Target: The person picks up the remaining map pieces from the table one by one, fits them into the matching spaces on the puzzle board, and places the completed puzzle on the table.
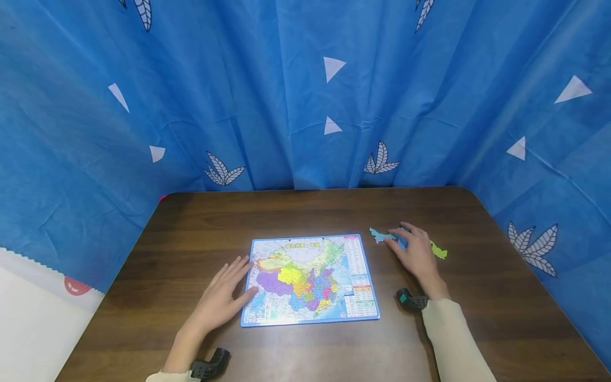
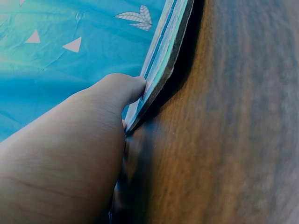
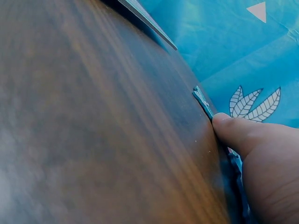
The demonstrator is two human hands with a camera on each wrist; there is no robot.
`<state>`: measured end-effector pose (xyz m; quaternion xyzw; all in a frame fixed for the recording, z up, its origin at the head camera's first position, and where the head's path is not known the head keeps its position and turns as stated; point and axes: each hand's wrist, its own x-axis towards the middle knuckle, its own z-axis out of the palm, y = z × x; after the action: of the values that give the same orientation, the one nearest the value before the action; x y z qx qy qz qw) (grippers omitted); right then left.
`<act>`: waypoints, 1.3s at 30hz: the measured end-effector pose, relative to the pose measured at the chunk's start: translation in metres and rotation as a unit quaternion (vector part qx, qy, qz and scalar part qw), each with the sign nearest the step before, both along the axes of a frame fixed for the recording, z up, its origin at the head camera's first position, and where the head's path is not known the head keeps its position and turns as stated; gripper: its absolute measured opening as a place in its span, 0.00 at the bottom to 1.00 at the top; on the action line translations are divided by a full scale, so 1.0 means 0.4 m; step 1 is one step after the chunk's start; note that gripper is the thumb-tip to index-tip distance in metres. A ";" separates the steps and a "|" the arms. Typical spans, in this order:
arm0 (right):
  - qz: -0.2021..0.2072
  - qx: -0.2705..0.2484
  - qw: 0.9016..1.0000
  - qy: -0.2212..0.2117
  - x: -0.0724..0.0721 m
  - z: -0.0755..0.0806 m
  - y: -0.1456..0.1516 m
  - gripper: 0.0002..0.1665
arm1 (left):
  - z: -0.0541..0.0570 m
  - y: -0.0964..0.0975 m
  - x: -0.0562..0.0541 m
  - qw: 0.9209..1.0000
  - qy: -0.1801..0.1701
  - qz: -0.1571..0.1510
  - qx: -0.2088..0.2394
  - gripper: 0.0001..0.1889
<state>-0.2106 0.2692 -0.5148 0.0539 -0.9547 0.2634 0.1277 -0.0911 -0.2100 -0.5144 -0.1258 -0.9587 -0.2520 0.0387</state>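
Observation:
A map puzzle board (image 1: 305, 281) with a blue rim lies on the table, covered in coloured regions and printed tables. My left hand (image 1: 221, 294) rests at its left edge with fingers spread; in the left wrist view the thumb (image 2: 133, 86) touches the board's edge. Right of the board, my right hand (image 1: 415, 252) pinches a teal puzzle piece (image 1: 378, 235) between thumb and fingers. The right wrist view shows that thumb (image 3: 224, 123) against the thin piece (image 3: 203, 100). Under the palm is a blue piece, partly hidden. A yellow-green piece (image 1: 438, 251) pokes out beyond the hand.
The dark wooden table (image 1: 191, 223) has rounded far corners. A blue curtain (image 1: 305, 106) with white triangles and leaves hangs behind and beside it. Black camera mounts (image 1: 212, 363) sit on both wrists, close over the tabletop.

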 end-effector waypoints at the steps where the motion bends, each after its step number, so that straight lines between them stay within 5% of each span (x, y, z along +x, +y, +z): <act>1: -0.001 0.000 1.000 -0.001 0.000 0.000 0.000 0.25 | 0.000 0.000 0.000 1.000 0.000 0.000 0.000 0.37; 20: -0.012 -0.014 0.999 -0.039 -0.001 0.000 0.000 0.24 | -0.002 0.002 0.004 1.000 0.001 0.003 -0.009 0.38; 39: -0.011 -0.030 0.999 -0.005 -0.007 -0.002 -0.002 0.21 | -0.001 0.001 0.006 1.000 0.006 0.002 -0.006 0.38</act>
<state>-0.2133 0.2685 -0.5157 0.0385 -0.9475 0.2909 0.1272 -0.0886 -0.2094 -0.5147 -0.1260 -0.9603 -0.2450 0.0439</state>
